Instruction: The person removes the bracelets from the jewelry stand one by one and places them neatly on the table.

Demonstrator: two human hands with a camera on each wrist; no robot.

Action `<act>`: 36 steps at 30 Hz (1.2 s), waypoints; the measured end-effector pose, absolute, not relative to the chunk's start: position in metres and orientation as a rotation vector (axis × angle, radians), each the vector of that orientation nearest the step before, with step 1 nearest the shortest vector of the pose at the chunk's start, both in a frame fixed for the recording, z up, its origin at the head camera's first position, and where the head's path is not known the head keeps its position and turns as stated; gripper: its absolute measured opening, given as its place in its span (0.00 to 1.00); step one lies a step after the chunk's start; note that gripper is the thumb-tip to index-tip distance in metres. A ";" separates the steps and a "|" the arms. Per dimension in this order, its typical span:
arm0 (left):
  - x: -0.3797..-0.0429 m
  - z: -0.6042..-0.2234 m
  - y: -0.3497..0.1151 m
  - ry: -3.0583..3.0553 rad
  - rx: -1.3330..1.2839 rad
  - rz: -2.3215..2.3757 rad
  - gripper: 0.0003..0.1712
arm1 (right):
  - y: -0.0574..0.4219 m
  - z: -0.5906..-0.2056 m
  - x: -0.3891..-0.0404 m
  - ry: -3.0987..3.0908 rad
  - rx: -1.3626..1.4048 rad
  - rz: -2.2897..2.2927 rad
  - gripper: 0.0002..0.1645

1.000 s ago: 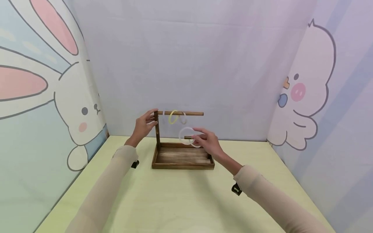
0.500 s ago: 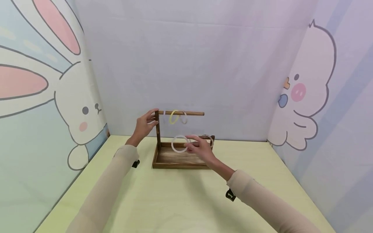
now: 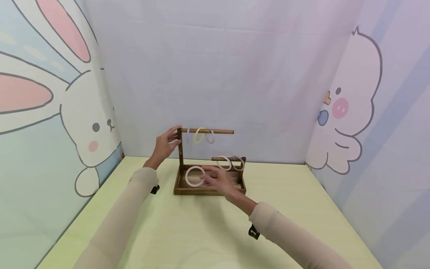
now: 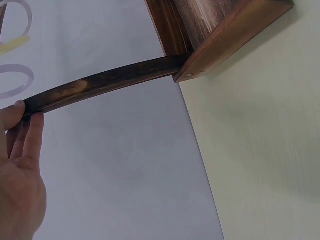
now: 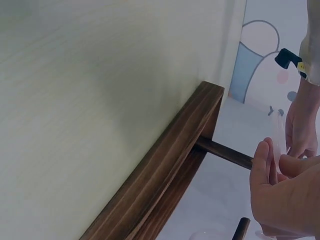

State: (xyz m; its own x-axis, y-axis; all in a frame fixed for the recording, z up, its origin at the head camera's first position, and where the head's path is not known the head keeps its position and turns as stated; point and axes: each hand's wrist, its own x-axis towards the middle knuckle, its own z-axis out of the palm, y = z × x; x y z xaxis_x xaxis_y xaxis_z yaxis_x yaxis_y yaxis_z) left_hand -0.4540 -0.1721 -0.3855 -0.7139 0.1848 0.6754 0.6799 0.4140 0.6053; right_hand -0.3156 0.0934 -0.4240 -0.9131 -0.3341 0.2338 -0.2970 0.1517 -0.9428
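A wooden two-bar rack with a tray base [image 3: 209, 192] stands on the table. My left hand [image 3: 165, 145] grips the top of its tall post [image 4: 100, 82], thumb and fingers on either side. With thumb and fingers my right hand [image 3: 218, 180] pinches a white ring [image 3: 186, 179], held upright over the tray; the right wrist view shows this ring [image 5: 278, 132] edge-on. On the upper bar [image 3: 223, 131] hang a pale lilac ring [image 3: 188, 136], a yellow ring [image 3: 195, 138] and a beige ring [image 3: 213, 138]. Another white ring [image 3: 230, 164] and a brownish ring [image 3: 243, 164] hang on the lower bar [image 3: 215, 159].
The short post [image 3: 240, 175] carries the lower bar at the tray's right end. Pale yellow tabletop [image 3: 188, 231] surrounds the rack. A plain curtain [image 3: 228, 74] rises behind it, with a rabbit print [image 3: 84, 123] at left and a chick print [image 3: 349, 112] at right.
My right hand has moved left and down with the white ring, from the lower bar's free tip to over the tray. The rings on the lower bar have come into sight. My left hand stays put.
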 end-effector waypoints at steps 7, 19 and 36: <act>-0.451 -0.383 -0.172 -2.150 -0.755 -1.324 0.37 | 0.079 -0.438 -0.314 2.321 -0.607 -1.959 0.23; -0.450 -0.383 -0.174 -2.177 -0.728 -1.328 0.37 | 0.060 -0.464 -0.306 2.271 -0.557 -1.996 0.23; -0.450 -0.381 -0.174 -2.173 -0.735 -1.328 0.37 | 0.040 -0.494 -0.300 2.220 -0.460 -2.043 0.22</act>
